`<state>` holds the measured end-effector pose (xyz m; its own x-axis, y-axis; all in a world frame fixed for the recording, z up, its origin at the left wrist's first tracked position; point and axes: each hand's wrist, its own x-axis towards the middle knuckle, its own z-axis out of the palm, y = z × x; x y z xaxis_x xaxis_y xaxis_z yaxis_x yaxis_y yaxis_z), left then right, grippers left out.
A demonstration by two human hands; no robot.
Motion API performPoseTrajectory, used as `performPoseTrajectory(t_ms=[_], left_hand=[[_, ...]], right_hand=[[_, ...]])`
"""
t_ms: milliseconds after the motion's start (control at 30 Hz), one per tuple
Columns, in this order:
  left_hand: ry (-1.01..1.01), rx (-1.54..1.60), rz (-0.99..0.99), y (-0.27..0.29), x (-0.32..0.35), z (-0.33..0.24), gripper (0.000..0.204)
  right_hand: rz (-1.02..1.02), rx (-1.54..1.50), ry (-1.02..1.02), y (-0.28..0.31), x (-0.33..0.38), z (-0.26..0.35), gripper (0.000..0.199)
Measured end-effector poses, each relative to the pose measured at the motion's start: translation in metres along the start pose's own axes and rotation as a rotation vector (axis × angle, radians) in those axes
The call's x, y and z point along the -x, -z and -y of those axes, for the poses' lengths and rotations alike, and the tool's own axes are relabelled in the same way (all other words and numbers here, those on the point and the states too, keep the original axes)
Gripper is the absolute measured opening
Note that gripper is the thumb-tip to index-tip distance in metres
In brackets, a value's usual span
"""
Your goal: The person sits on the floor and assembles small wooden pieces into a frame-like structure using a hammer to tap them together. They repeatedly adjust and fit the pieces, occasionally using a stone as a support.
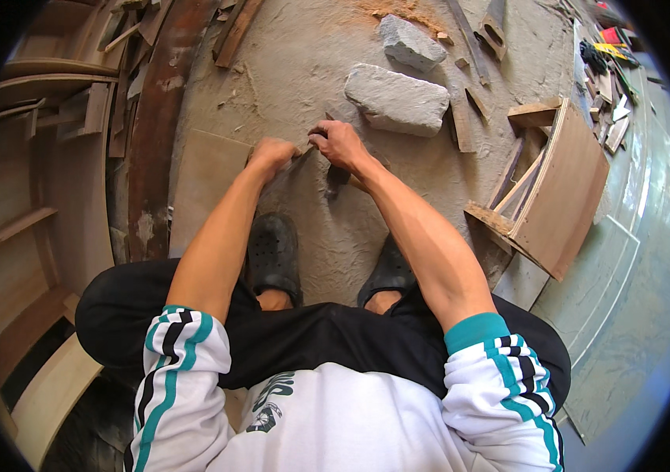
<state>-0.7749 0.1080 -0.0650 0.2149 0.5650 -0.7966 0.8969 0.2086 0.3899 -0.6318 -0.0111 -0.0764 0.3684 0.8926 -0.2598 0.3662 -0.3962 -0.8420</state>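
Person squats on the dusty floor [311, 71]. Left hand [270, 153] and right hand [339, 143] are both closed on a thin wood strip [303, 149] held between them, just near of a grey stone block [396, 98]. Curved wooden panel [559, 189] stands right.

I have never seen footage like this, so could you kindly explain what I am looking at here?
There is no machine: a person wears a wide fisheye camera on the head, looking down, so straight edges bend near the rim. The person squats in black shoes on a dusty concrete floor. Both forearms enter from below. The left hand and right hand meet over a small thin piece, too hidden to identify; each grip looks closed on it. Ahead lie two grey stones, with wood offcuts and a curved wooden frame to the right, and wooden boards to the left.
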Motion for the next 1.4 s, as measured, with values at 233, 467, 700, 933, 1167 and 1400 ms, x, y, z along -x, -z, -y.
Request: performPoseTrajectory(t_ms=[233,467,700,933,1167,1400], left_hand=[[0.067,-0.018,-0.022,0.002,0.008,-0.005,0.043],[0.023,-0.050,-0.070,0.001,0.017,-0.009,0.043],[-0.021,0.012,0.047,0.001,0.007,-0.007,0.039],[-0.074,0.006,-0.024,-0.001,0.007,-0.004,0.035],[-0.056,-0.064,-0.022,0.004,-0.003,-0.003,0.040],[-0.002,-0.178,0.063,0.023,-0.010,-0.020,0.042]], right_hand=[[0.014,-0.017,-0.017,-0.007,0.001,0.002,0.023],[-0.001,0.052,0.026,-0.010,0.004,0.001,0.021],[-0.035,0.065,0.001,-0.014,0.002,-0.002,0.022],[-0.051,0.108,0.095,-0.011,0.003,-0.001,0.021],[-0.003,0.152,0.123,0.000,0.000,-0.013,0.024],[-0.056,0.276,0.102,0.008,0.006,-0.002,0.023]])
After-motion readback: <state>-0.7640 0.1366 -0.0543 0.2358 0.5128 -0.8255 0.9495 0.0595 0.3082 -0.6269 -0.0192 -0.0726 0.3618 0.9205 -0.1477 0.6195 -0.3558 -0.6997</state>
